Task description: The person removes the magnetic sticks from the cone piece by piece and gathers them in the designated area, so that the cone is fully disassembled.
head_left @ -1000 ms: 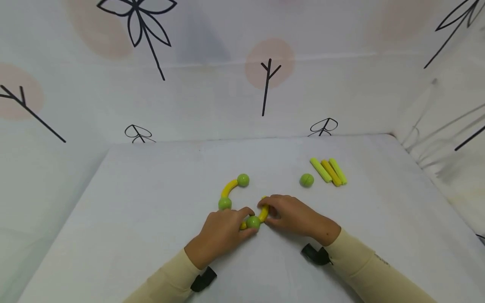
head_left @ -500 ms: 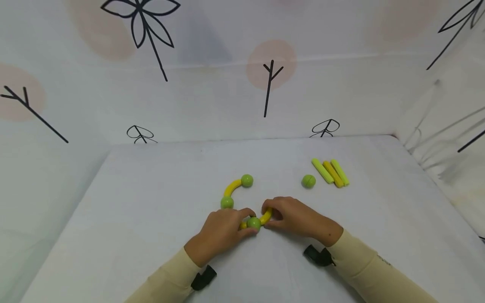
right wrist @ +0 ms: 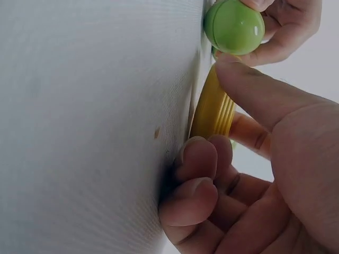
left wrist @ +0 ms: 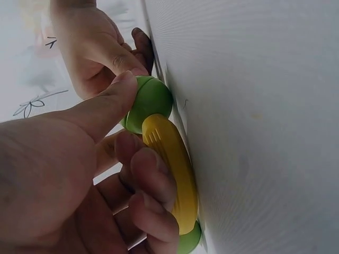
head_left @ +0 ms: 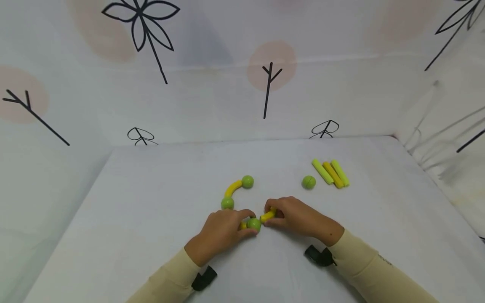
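Observation:
On the white table [head_left: 151,219], my left hand [head_left: 245,219] grips a yellow curved piece [left wrist: 169,169]. Its thumb presses the green ball [head_left: 253,224] at that piece's end. From the other side my right hand [head_left: 270,215] pinches a second yellow curved piece [head_left: 267,216] between thumb and fingers, with its end against the same green ball [right wrist: 234,26]. In the left wrist view another green ball [left wrist: 188,241] shows at the lower end of the left piece. Just beyond my left hand lies a yellow arc [head_left: 233,188] with a green ball at each end.
A loose green ball [head_left: 308,182] lies to the right of the hands. Beyond it, three short sticks [head_left: 330,172], two green and one yellow, lie side by side. Printed fabric walls [head_left: 265,84] close the table at the back and both sides.
My right hand has turned its yellow curved piece, so it lies flatter and lower beside the green ball. My left hand has stayed on its piece and the ball.

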`<state>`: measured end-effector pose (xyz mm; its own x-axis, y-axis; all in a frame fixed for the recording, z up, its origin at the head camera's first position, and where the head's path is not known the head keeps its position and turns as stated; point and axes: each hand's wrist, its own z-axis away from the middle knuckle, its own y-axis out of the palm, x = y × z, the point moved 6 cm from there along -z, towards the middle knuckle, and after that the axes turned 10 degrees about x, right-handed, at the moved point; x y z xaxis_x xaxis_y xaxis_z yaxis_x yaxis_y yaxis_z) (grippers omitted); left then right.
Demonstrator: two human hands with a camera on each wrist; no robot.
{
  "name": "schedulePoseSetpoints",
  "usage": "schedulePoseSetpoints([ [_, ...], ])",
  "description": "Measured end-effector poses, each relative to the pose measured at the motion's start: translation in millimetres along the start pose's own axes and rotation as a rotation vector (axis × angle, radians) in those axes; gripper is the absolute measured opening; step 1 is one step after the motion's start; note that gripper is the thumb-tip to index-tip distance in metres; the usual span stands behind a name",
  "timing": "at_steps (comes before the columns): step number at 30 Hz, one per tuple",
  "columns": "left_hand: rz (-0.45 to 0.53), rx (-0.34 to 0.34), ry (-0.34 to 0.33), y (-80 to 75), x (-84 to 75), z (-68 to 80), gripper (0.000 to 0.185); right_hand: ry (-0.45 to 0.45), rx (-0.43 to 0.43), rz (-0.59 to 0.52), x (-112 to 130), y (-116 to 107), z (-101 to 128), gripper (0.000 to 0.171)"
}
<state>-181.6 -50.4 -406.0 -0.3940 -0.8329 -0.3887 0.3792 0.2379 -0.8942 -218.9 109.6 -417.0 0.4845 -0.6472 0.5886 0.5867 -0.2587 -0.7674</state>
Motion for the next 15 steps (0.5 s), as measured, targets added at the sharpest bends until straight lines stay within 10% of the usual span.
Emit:
schedulePoseSetpoints([
  [15, 0.038, 0.015, -0.008, 3.9, 4.1, -2.3, 0.036, 0.112, -0.032, 0.045, -9.5, -14.8, 20.5, 0.018],
])
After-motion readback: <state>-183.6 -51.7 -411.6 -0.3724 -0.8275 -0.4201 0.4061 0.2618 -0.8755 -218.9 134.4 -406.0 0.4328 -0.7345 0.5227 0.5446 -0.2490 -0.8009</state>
